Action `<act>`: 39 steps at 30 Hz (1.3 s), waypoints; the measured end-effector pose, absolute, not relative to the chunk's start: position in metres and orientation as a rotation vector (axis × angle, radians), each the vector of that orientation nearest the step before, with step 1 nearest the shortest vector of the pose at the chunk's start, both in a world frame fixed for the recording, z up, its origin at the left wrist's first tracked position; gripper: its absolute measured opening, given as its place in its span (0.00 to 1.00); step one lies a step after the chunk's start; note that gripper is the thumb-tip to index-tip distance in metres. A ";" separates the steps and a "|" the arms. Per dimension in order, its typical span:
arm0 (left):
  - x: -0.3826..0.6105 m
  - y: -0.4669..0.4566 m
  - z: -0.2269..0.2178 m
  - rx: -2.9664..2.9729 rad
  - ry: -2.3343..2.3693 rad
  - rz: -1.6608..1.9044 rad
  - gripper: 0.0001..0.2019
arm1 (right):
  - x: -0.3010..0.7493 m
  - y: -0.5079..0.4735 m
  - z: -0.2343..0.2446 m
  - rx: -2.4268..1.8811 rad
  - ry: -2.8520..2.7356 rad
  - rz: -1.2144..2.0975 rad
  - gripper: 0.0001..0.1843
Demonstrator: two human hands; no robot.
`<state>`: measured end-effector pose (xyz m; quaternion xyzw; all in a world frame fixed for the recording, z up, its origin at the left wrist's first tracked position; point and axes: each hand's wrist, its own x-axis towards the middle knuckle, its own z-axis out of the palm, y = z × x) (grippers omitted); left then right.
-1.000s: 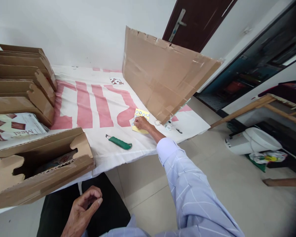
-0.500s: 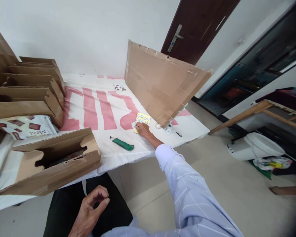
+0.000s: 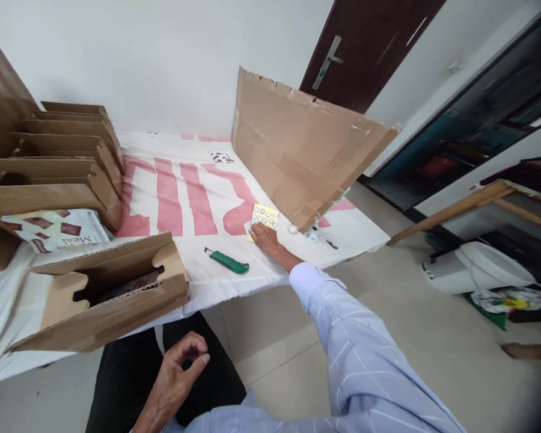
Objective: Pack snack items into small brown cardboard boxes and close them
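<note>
My right hand [image 3: 265,236] rests on the lower part of a yellow sheet [image 3: 264,213] printed with blue-outlined white shapes. Its fingers lie nearly flat against the sheet. My left hand [image 3: 183,367] hovers over my lap, thumb and forefinger curled into a ring with nothing visible inside. Between the hands, a green utility knife [image 3: 228,261] lies on the white cloth with its blade tip pointing left. At the table's front left stands an open cardboard box [image 3: 117,310] with something dark inside, partly hidden by its walls.
A large cardboard panel [image 3: 297,144] stands tilted at the back right. By its lower corner are a pen [image 3: 325,237] and a small clear roll [image 3: 312,238]. Several cardboard boxes [image 3: 63,174] and a printed packet [image 3: 56,230] occupy the left. A white bucket [image 3: 478,267] lies on the floor.
My right hand has flattened from a more curled shape, staying on the yellow sheet. The left hand keeps its ring shape. The whole view has shifted slightly.
</note>
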<state>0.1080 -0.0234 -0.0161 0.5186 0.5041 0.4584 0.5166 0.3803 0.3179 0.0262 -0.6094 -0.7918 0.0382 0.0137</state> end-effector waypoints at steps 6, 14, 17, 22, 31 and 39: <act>0.070 -0.044 0.024 1.486 1.420 1.380 0.10 | 0.376 0.304 0.049 -1.874 -2.376 0.090 0.16; -0.067 -0.037 0.107 1.410 2.007 1.907 0.14 | 0.344 0.278 0.081 -1.663 -2.241 0.110 0.21; -0.096 -0.010 0.119 1.530 1.942 1.726 0.19 | 0.301 0.251 0.089 -1.339 -2.182 0.393 0.25; -0.103 0.018 0.123 1.647 1.768 1.376 0.26 | 0.236 0.183 0.109 -0.692 -2.066 0.797 0.28; -0.106 0.013 0.130 1.990 1.669 1.066 0.46 | 0.227 0.123 0.114 -0.268 -2.464 0.109 0.13; -0.078 0.034 0.126 1.918 2.110 0.906 0.39 | 0.212 0.129 0.137 -0.203 -2.683 0.157 0.14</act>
